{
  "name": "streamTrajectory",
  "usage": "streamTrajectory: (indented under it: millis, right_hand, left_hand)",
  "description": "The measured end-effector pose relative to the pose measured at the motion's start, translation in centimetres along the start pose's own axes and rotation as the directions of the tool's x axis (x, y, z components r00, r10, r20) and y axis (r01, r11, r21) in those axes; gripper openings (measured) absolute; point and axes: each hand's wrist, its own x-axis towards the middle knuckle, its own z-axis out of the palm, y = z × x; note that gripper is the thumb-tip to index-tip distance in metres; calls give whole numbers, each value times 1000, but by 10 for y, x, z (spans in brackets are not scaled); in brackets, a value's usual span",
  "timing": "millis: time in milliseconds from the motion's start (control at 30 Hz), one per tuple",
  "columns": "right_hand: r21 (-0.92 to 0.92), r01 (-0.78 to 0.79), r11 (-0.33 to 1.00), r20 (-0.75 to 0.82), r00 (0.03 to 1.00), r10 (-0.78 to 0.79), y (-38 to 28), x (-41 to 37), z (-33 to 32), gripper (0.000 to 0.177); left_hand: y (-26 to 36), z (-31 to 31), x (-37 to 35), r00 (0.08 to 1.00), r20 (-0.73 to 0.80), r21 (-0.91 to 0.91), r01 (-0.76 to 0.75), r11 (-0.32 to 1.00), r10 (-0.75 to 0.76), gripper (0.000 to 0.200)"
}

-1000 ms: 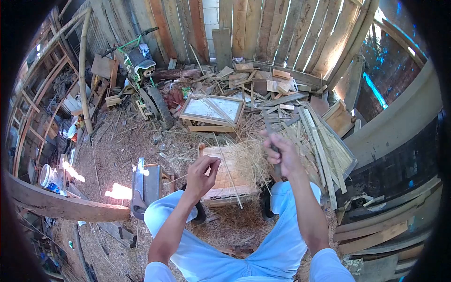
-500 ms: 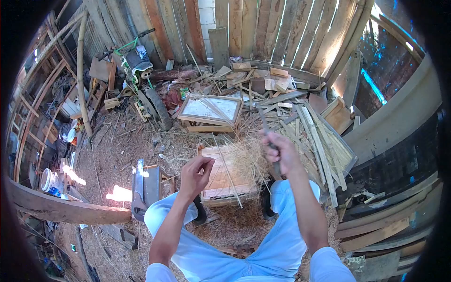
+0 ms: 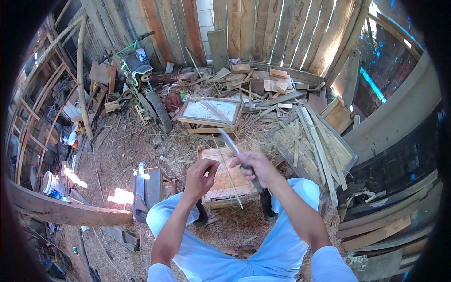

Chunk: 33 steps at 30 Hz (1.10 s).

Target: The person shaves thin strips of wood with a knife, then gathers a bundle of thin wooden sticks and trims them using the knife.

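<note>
Low between my knees stands a pale wooden block [image 3: 235, 184], with a thin strip [image 3: 229, 171] lying slantwise across its top. My right hand [image 3: 257, 168] is closed round the dark handle of a knife [image 3: 229, 140], its blade pointing up and to the left above the block's far edge. Over the block's left side, my left hand [image 3: 199, 177] is closed in a pinch, thumb against fingers. Whatever it may hold is too small to make out.
A handsaw [image 3: 140, 192] rests by a dark box [image 3: 152, 185] at my left knee. Ahead lie a framed board [image 3: 209, 112] and piled wood offcuts [image 3: 277, 84]. Long slats [image 3: 319, 145] lean to the right; a small bike [image 3: 145, 89] stands back left.
My right hand has swung left and inward with the knife, whose blade now points up-left. The tangle of fine shavings on the block's right side is gone. My left hand has shifted slightly.
</note>
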Motion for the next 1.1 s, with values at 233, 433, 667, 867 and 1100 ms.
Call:
streamTrajectory:
  millis: [233, 433, 667, 867, 1100]
  right_hand:
    - [31, 246, 969, -212, 949, -235, -43, -20, -47, 33]
    - [6, 177, 984, -109, 979, -175, -21, -12, -21, 36]
    - [31, -14, 999, -27, 1000, 15, -12, -3, -4, 34]
    - [85, 249, 965, -165, 959, -232, -43, -17, -54, 32]
    - [73, 75, 995, 45, 996, -78, -8, -8, -6, 34]
  left_hand:
    - [-2, -9, -2, 996, 34, -26, 80, 996, -80, 5]
    - [6, 2, 1, 1000, -5, -18, 13, 1000, -13, 3]
    - [3, 0, 0, 998, 9, 76, -69, 995, 69, 8]
    - [-1, -12, -1, 991, -54, 106, -113, 988, 120, 9]
    - [2, 6, 1, 994, -43, 13, -98, 995, 99, 8]
